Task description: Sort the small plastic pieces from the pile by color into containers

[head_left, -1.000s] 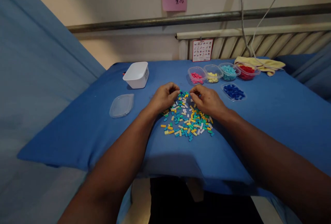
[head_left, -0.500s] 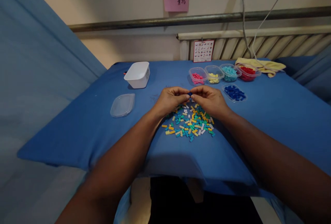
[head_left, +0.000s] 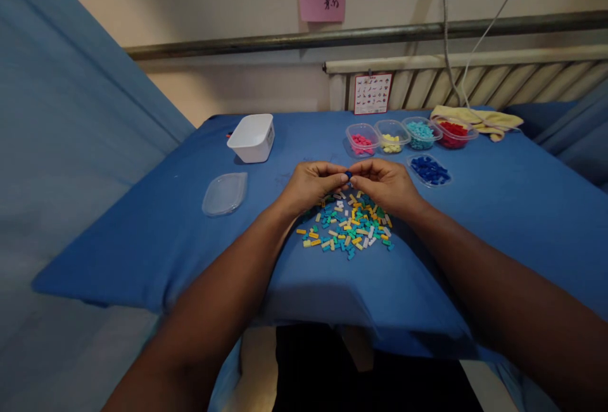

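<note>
Between the fingertips of both hands is a small dark blue building brick (head_left: 348, 175); whether it is one brick or two joined is too small to tell. My left hand (head_left: 316, 185) pinches it from the left, thumb against fingers. From the other side my right hand (head_left: 382, 184) grips it the same way. Below the hands lies a loose pile of small building bricks (head_left: 354, 225) in yellow, white, green, teal and beige. Just right of my right hand, dark blue bricks (head_left: 430, 170) fill a shallow clear lid or tray.
Along the back right stand clear tubs of pink bricks (head_left: 362, 143), yellow bricks (head_left: 391, 142), light blue bricks (head_left: 420, 133) and red bricks (head_left: 453, 134). A yellow cloth (head_left: 479, 122) lies beside them. At left are a white box (head_left: 251, 138) and a clear lid (head_left: 225, 194).
Both hands stay together on the blue brick, with only a slight shift of the fingers. The whole view has drifted a few pixels; the other things lie as before.
</note>
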{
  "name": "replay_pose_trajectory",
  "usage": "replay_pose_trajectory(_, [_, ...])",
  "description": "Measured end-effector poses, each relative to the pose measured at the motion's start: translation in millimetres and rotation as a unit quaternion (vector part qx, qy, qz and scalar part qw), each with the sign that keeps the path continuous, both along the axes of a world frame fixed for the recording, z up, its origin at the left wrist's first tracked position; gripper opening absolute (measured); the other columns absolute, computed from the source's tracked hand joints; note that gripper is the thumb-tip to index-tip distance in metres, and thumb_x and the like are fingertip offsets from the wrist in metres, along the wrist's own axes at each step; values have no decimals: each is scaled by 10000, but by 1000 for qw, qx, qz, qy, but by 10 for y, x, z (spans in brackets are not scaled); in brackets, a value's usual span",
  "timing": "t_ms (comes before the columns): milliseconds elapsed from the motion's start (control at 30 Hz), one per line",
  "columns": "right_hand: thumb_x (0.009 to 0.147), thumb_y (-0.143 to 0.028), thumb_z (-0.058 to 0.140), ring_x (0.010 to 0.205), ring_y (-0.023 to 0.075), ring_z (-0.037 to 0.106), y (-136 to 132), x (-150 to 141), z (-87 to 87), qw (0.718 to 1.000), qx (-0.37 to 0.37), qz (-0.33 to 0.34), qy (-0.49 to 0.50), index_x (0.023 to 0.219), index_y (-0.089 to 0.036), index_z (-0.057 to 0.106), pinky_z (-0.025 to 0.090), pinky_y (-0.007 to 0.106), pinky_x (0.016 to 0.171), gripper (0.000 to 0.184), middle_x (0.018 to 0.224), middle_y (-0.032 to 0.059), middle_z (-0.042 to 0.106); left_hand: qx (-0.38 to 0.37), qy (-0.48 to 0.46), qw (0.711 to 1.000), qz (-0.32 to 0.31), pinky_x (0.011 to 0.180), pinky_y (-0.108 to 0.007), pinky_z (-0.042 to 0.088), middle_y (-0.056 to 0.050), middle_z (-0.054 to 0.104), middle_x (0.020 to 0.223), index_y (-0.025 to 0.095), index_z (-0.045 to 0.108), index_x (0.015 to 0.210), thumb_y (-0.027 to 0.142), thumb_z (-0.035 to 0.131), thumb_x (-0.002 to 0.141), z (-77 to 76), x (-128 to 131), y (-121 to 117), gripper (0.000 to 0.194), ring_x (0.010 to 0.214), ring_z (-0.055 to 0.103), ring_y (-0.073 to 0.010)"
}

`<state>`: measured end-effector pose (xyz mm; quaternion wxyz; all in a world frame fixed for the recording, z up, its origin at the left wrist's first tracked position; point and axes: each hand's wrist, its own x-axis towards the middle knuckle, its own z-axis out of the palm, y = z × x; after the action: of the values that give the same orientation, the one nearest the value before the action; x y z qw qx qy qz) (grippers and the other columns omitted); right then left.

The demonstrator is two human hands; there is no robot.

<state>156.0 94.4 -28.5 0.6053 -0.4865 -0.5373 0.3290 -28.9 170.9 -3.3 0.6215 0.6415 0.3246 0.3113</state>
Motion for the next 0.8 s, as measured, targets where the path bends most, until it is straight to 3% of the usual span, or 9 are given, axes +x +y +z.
replay_pose_trajectory(233, [810,-358,832,840,225,797,-26,15,4,998,15,-26,-51,948,-237,856,679,406,837,185,936,39,863,4,-5,1000,1,737,-273,576,-74,790,796,130,824,927,311,928,741,49,0,-29,279,717,719,-142])
replay_pose_trajectory(500, [873,-329,735,874,237,797,17,44,-73,991,11,-36,-128,1056,-230,816,665,398,839,223,989,52,848,-16,-6,1000,24,740,-293,600,-72,795,829,129,805,945,345,935,750,-56,124,-31,318,706,715,-141])
replay_pose_trajectory(600, [861,-301,698,870,232,797,77,108,-68,991,-14,-51,-125,1081,-212,785,657,374,823,253,981,64,837,18,3,1000,2,776,-297,608,-90,826,949,143,833,1119,383,869,833,-94,164,-43,375,776,741,-153])
replay_pose_trajectory(667, [859,-293,672,861,236,793,91,243,-29,982,-26,-95,-163,1073,-199,792,650,375,820,263,973,73,835,55,26,998,3,789,-312,612,-96,834,1009,153,817,1242,383,830,870,-119,146,0,438,834,763,-181])
replay_pose_trajectory(800, [845,-214,634,933,290,775,-2,761,54,947,-38,-206,-244,1107,-162,815,609,458,936,322,1042,130,834,173,76,975,120,785,-338,601,-87,831,998,160,821,1267,388,761,900,-189,-39,301,437,848,761,-223])
